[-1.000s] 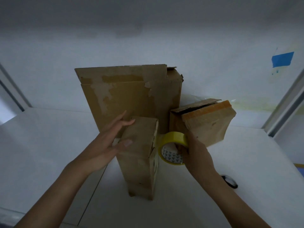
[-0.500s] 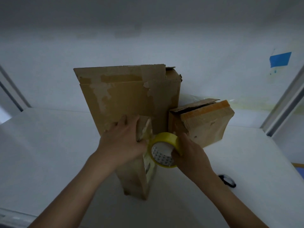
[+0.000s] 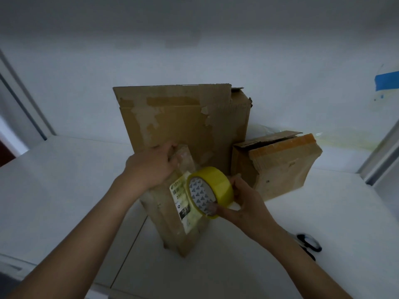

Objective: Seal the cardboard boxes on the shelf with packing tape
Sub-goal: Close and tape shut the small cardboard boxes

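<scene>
Right hand (image 3: 246, 205) around yellow tape roll (image 3: 217, 184)

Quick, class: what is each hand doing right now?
Left hand: closed around the top of the narrow cardboard box.
Right hand: holding the yellow tape roll.

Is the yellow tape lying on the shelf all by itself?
No, the right hand holds the yellow tape roll up next to the small box.

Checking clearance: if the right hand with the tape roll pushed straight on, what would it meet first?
Likely the small box, just beyond the tape roll in the right hand; depth unclear.
</scene>
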